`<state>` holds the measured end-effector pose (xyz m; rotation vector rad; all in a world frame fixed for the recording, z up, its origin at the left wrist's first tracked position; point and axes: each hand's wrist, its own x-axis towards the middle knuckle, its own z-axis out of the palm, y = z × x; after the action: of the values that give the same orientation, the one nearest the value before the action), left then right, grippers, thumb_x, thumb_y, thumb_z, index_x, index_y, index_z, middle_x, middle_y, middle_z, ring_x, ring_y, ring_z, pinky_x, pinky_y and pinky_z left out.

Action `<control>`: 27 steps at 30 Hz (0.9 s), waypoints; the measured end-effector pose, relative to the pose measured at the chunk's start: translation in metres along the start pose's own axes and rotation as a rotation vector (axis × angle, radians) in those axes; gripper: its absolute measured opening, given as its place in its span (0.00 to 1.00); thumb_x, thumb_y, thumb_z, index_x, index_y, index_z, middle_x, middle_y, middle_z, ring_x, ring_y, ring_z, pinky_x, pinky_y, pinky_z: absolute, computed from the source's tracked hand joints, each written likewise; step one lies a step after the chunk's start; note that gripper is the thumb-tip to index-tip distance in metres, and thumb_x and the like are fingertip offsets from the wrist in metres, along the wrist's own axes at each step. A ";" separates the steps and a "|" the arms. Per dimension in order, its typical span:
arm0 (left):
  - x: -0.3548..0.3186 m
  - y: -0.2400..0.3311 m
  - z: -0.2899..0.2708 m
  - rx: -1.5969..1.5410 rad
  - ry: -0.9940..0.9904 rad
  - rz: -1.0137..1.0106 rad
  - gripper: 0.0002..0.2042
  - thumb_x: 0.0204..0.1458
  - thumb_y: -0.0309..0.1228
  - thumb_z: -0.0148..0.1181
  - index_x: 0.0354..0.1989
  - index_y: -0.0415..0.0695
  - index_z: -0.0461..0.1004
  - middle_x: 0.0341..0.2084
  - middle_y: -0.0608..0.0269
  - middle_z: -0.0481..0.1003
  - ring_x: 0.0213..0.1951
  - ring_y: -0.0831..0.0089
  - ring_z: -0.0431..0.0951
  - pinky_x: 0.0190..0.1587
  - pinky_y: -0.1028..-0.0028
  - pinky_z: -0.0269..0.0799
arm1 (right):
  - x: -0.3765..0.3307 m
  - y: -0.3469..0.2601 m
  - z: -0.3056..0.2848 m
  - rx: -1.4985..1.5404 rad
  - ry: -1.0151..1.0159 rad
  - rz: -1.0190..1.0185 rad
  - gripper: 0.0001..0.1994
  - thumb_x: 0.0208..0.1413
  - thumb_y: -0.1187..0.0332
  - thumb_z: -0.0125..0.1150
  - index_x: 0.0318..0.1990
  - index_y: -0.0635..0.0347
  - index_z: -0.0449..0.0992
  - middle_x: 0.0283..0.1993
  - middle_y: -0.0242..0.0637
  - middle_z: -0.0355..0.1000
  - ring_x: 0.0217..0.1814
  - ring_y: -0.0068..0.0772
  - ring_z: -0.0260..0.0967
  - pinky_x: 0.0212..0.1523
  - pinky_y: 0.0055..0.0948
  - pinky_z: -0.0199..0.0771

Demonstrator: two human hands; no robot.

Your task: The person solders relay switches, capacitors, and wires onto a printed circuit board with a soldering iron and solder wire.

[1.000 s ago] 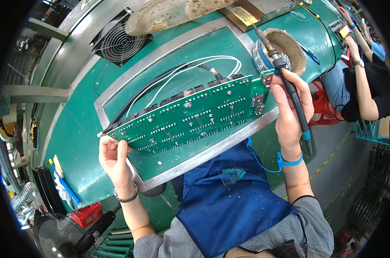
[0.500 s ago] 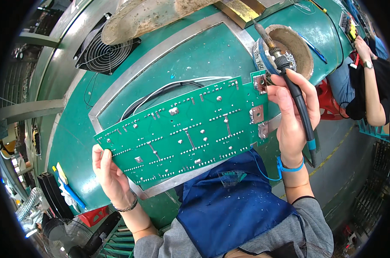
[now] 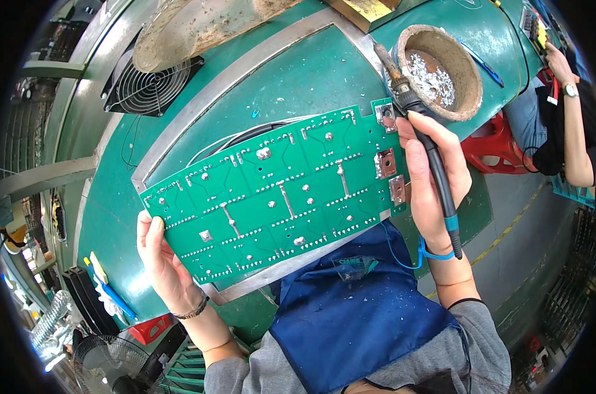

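A large green circuit board (image 3: 265,190) is held up above the bench, its side with rows of silvery solder joints towards me. My left hand (image 3: 163,262) grips its left edge, with the thumb on the face and the other fingers behind. At the right end, beside several copper-coloured metal pads, my right hand (image 3: 437,171) pinches the board's edge. That same hand holds a black soldering iron (image 3: 446,197) against its fingers, metal tip pointing up and away. The tip is near the rim of a round clay-coloured bowl (image 3: 477,79) with silvery solder scraps inside.
Behind the board, dark and white cables (image 3: 239,136) lie on the green bench (image 3: 291,79). A black fan (image 3: 155,82) with a wire grille stands at the far left, near a stained duct (image 3: 199,33). To the right, a co-worker's arm (image 3: 577,131) shows beside a red stool (image 3: 498,148).
The board has moved slightly left and its face has tilted a little. My right hand and the soldering iron have shifted left, so more of the bowl shows.
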<state>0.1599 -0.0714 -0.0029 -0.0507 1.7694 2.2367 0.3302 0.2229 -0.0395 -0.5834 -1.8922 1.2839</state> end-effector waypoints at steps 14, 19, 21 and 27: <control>0.006 0.008 0.005 0.004 -0.033 -0.081 0.04 0.59 0.24 0.54 0.40 0.42 0.69 0.35 0.63 0.77 0.30 0.83 0.77 0.25 0.87 0.72 | -0.007 -0.001 -0.007 -0.186 -0.053 -0.195 0.14 0.52 0.79 0.62 0.47 0.68 0.76 0.41 0.46 0.77 0.40 0.40 0.76 0.44 0.30 0.75; 0.007 0.007 0.007 0.091 0.014 -0.079 0.03 0.60 0.27 0.55 0.41 0.44 0.70 0.29 0.73 0.74 0.21 0.93 0.67 0.15 0.91 0.53 | -0.017 0.005 -0.010 -0.212 -0.022 -0.218 0.14 0.51 0.79 0.63 0.47 0.68 0.76 0.41 0.45 0.77 0.41 0.40 0.76 0.45 0.31 0.75; 0.005 0.009 0.005 0.097 0.004 -0.074 0.03 0.61 0.28 0.55 0.41 0.44 0.70 0.28 0.74 0.73 0.20 0.94 0.64 0.15 0.91 0.51 | -0.021 0.006 -0.010 -0.200 -0.023 -0.185 0.14 0.51 0.79 0.62 0.47 0.67 0.76 0.40 0.45 0.77 0.41 0.38 0.76 0.45 0.30 0.74; 0.009 0.009 0.003 0.069 -0.041 -0.121 0.08 0.61 0.31 0.56 0.44 0.42 0.72 0.24 0.76 0.70 0.17 0.93 0.59 0.16 0.89 0.51 | -0.027 0.006 -0.011 -0.196 -0.014 -0.189 0.13 0.54 0.78 0.60 0.48 0.67 0.75 0.43 0.44 0.77 0.41 0.34 0.75 0.45 0.29 0.74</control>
<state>0.1497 -0.0686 0.0044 -0.0939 1.7710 2.0771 0.3549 0.2119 -0.0523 -0.4815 -2.0459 0.9922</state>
